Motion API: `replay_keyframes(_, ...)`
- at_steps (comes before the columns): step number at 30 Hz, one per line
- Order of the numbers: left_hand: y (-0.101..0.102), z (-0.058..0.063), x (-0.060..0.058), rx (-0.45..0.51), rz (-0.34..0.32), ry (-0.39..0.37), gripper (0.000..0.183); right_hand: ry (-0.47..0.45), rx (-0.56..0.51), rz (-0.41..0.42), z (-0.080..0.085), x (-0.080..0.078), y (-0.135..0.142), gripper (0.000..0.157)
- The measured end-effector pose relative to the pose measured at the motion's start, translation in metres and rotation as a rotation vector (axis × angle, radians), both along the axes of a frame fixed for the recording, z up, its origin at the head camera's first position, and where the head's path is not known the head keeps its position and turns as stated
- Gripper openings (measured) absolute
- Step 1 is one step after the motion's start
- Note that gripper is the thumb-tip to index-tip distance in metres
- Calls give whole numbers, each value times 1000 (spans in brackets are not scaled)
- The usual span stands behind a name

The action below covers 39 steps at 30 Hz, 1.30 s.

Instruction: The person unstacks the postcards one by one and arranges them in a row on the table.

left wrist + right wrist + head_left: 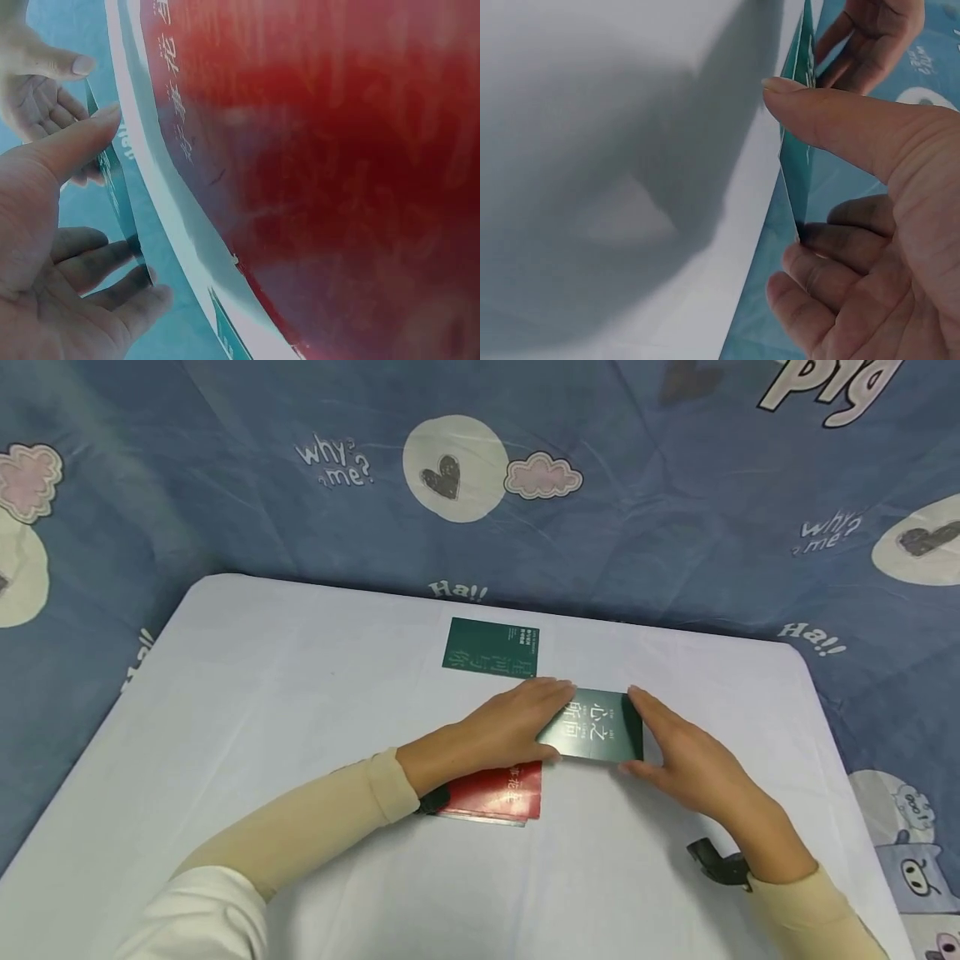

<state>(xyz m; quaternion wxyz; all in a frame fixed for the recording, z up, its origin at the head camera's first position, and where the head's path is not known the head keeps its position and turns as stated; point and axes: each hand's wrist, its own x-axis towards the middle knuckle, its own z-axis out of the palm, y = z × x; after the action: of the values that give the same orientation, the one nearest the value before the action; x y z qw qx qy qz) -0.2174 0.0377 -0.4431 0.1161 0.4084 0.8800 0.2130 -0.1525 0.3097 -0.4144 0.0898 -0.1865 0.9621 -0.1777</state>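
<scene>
Left hand (506, 731) pinching one end of green card (606, 727), right hand (697, 768) pinching opposite end, card raised above white table (337, 652), second green card (491, 647) flat near far edge, red card (495, 793) partly hidden by left hand.

Free room between red card (497, 795) and right hand (701, 770)

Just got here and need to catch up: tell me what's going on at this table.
A person is holding a green card with white characters above the white table, the left hand gripping one end and the right hand the other. A second green card lies flat toward the table's far edge. A red printed item lies nearer the person, partly hidden by the left hand.
</scene>
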Motion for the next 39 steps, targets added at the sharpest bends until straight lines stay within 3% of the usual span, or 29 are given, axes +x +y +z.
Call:
replay_keyframes(11,15,3,-17,-19,-12,25,91,-35,27,-38,3,-16,8,100)
replay_keyframes(31,30,-8,-56,-4,17,14,91,-31,66,-32,1,-56,20,97)
replay_keyframes(39,41,-8,-72,-54,19,41,92,-65,83,-57,-1,-71,24,97)
